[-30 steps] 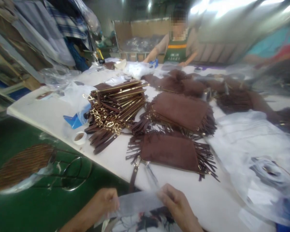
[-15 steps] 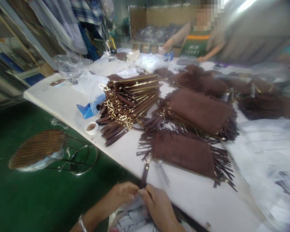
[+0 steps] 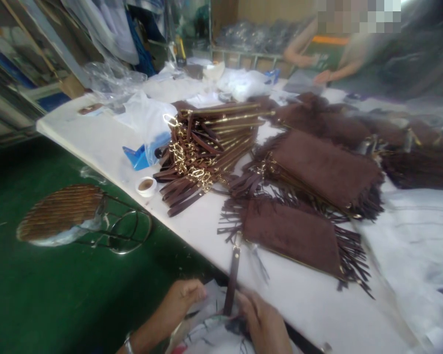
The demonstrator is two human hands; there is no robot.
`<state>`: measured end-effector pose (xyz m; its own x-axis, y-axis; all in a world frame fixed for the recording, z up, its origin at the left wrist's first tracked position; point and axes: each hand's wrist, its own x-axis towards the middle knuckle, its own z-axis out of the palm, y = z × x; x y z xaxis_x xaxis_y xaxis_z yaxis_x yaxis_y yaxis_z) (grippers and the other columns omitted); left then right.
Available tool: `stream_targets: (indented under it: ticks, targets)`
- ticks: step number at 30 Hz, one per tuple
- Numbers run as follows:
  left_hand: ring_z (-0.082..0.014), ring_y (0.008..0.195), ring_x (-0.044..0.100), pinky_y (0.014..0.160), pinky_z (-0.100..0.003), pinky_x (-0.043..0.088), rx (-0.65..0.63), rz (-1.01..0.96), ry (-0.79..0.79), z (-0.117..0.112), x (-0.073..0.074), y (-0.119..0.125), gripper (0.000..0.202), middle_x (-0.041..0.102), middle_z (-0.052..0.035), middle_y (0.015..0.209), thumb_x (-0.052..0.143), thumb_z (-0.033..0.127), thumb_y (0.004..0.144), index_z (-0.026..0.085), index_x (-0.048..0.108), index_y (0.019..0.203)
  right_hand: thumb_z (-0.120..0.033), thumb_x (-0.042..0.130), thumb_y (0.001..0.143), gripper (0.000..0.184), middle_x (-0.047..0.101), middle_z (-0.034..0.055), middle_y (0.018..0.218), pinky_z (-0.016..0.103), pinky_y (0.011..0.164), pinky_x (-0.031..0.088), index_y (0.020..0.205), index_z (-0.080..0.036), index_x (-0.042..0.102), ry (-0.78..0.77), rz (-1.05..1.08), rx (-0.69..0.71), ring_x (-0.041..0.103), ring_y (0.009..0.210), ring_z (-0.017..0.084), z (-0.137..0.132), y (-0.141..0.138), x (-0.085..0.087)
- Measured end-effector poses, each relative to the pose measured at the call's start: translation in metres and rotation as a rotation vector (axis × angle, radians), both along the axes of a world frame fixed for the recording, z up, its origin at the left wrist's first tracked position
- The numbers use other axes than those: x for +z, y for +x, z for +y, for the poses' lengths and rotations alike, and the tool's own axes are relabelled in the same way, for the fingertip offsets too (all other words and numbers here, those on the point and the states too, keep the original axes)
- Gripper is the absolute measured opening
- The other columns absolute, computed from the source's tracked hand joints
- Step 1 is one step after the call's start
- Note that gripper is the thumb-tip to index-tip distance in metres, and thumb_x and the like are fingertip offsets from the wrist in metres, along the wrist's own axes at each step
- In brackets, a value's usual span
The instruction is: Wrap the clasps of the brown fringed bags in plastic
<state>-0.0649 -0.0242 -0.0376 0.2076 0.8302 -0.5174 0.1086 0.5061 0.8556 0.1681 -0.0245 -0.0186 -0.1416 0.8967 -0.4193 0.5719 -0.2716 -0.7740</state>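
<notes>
A brown fringed clutch bag (image 3: 291,236) lies near the table's front edge. Its wrist strap (image 3: 233,280), fastened by a gold clasp, hangs over the edge between my hands. My left hand (image 3: 186,297) is closed, thumb against fingers, at the edge of a thin translucent sheet (image 3: 214,294) left of the strap. Just right of the strap is my right hand (image 3: 264,319), its fingers curled; what they hold, if anything, is hidden. Patterned cloth (image 3: 210,337) covers my lap below.
More fringed bags (image 3: 325,172) lie behind, beside a pile of brown straps and gold-zipped pieces (image 3: 206,152). A tape roll (image 3: 146,186) sits at the left edge of the white table (image 3: 77,128). A stool (image 3: 64,211) stands left. Across the table, a person's arms (image 3: 339,73) are at work.
My hands have moved apart; earlier they met at the strap's lower end. More of the strap now shows, and the left hand is off it. The view has shifted slightly.
</notes>
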Motion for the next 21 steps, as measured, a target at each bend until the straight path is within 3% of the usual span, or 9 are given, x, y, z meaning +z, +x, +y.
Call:
stream_targets:
  ticks: [3, 6, 8, 11, 15, 21]
  targets:
    - [-0.0162, 0.067, 0.05, 0.063, -0.026, 0.035, 0.001, 0.016, 0.014, -0.003, -0.001, -0.004, 0.041, 0.056, -0.0002, 0.066, 0.061, 0.05, 0.083, 0.011, 0.067, 0.071, -0.055, 0.049, 0.086, 0.044, 0.073, 0.009, 0.099, 0.029, 0.081, 0.049, 0.101, -0.019, 0.068, -0.017, 0.143, -0.047, 0.067, 0.092, 0.025, 0.0, -0.006, -0.01]
    - [-0.0179, 0.07, 0.054, 0.065, -0.026, 0.038, -0.007, 0.037, 0.047, -0.004, 0.002, -0.009, 0.038, 0.061, -0.002, 0.071, 0.062, 0.047, 0.083, 0.012, 0.071, 0.074, -0.058, 0.055, 0.08, 0.042, 0.069, 0.0035, 0.07, 0.027, 0.062, 0.049, 0.08, -0.018, 0.065, -0.148, 0.277, -0.14, 0.064, 0.065, 0.019, 0.005, -0.023, -0.025]
    - [-0.02, 0.075, 0.058, 0.069, -0.027, 0.041, -0.01, 0.034, 0.056, -0.004, 0.006, -0.013, 0.034, 0.066, -0.0038, 0.076, 0.062, 0.044, 0.085, 0.013, 0.073, 0.08, -0.06, 0.061, 0.076, 0.043, 0.058, -0.0027, 0.052, 0.022, 0.047, 0.04, 0.067, -0.019, 0.054, -0.294, 0.394, -0.223, 0.053, 0.046, 0.013, 0.009, -0.036, -0.03]
    - [-0.0221, 0.081, 0.061, 0.073, -0.028, 0.043, 0.006, -0.005, 0.049, -0.006, 0.012, -0.018, 0.031, 0.07, -0.0052, 0.082, 0.06, 0.042, 0.086, 0.015, 0.075, 0.086, -0.059, 0.071, 0.069, 0.045, 0.055, -0.0057, 0.051, 0.016, 0.042, 0.033, 0.072, -0.019, 0.05, -0.43, 0.616, -0.371, 0.047, 0.042, 0.007, 0.014, -0.05, -0.026]
    - [-0.0225, 0.083, 0.062, 0.076, -0.028, 0.044, 0.02, -0.009, 0.047, -0.013, 0.014, -0.022, 0.029, 0.072, -0.0051, 0.084, 0.061, 0.041, 0.086, 0.016, 0.076, 0.087, -0.054, 0.074, 0.07, 0.043, 0.055, -0.006, 0.056, 0.014, 0.04, 0.032, 0.078, -0.019, 0.051, -0.411, 0.771, -0.476, 0.046, 0.043, 0.005, 0.021, -0.06, -0.01]
    - [-0.0223, 0.081, 0.061, 0.073, -0.028, 0.045, 0.064, -0.031, 0.009, -0.019, 0.014, -0.023, 0.034, 0.071, -0.0054, 0.083, 0.064, 0.045, 0.083, 0.014, 0.076, 0.09, -0.053, 0.075, 0.068, 0.044, 0.056, -0.0052, 0.054, 0.014, 0.045, 0.038, 0.073, -0.017, 0.051, -0.31, 0.7, -0.499, 0.047, 0.044, 0.005, 0.029, -0.064, -0.008]
